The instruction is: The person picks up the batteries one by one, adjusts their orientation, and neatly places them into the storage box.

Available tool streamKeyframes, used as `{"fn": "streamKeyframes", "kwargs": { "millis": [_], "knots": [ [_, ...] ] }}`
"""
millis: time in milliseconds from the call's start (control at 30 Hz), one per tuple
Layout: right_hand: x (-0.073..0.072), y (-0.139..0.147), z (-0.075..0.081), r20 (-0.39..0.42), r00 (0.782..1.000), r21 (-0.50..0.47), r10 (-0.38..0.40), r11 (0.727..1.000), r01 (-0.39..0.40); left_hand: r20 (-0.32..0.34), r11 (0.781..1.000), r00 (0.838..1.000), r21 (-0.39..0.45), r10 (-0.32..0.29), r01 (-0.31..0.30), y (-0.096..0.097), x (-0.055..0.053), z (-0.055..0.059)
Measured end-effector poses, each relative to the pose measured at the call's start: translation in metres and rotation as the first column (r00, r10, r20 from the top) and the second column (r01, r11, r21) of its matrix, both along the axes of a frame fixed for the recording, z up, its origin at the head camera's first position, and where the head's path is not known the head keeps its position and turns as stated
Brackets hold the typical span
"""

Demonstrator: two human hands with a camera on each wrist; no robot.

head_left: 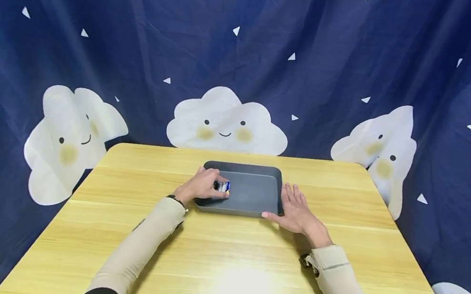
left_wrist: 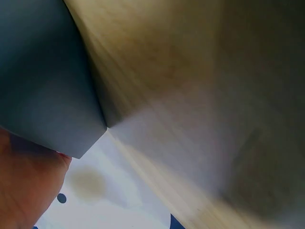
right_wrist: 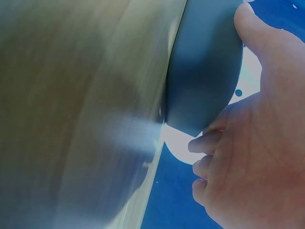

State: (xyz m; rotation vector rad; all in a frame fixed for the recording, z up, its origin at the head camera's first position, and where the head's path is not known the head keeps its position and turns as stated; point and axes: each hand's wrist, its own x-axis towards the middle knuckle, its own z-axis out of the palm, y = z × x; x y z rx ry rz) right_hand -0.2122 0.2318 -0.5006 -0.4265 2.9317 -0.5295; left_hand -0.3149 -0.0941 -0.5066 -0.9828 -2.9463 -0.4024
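A dark grey rectangular tray (head_left: 256,192) with raised sides lies on the table. Over its left part, my left hand (head_left: 204,184) pinches a small thing with a blue, white and yellow label (head_left: 224,187) between thumb and fingers; the hand covers part of it. In the left wrist view only some of that hand (left_wrist: 28,186) shows, beside the tray's outer wall (left_wrist: 52,86). My right hand (head_left: 295,211) lies at the tray's near right corner, fingers straight along the right side and thumb at the front rim. The right wrist view shows this thumb against the tray wall (right_wrist: 205,62).
The tray stands toward the far side of a light wooden table (head_left: 207,254). Behind the table hangs a dark blue curtain (head_left: 150,52) with white clouds and triangles. Both forearms reach in from the near edge in light sleeves.
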Motion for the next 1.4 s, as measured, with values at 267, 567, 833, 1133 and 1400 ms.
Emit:
{"fn": "streamKeyframes", "kwargs": {
  "millis": [267, 567, 833, 1133, 1400],
  "knots": [
    [0.000, -0.002, -0.002, 0.004, 1.000, 0.007, 0.005, 1.000, -0.005, 0.002, 1.000, 1.000, -0.013, -0.008, 0.008, -0.001, 0.000, -0.002],
    [0.002, -0.002, 0.001, 0.014, 1.000, 0.012, 0.006, 1.000, -0.006, 0.000, 1.000, 1.000, -0.010, -0.018, 0.018, 0.000, 0.000, -0.003],
    [0.000, -0.002, 0.001, -0.008, 1.000, -0.003, 0.010, 1.000, -0.010, 0.005, 0.999, 1.000, -0.033, -0.015, 0.015, -0.002, -0.001, -0.001],
    [0.002, 0.000, -0.003, -0.009, 1.000, -0.002, 0.022, 1.000, -0.022, 0.018, 0.999, 1.000, -0.039, -0.014, 0.015, -0.002, 0.003, -0.006],
    [0.001, 0.001, -0.002, 0.001, 1.000, -0.015, 0.012, 1.000, -0.012, -0.064, 0.997, 0.998, 0.071, 0.027, -0.022, -0.008, 0.009, 0.010]
  ]
}}
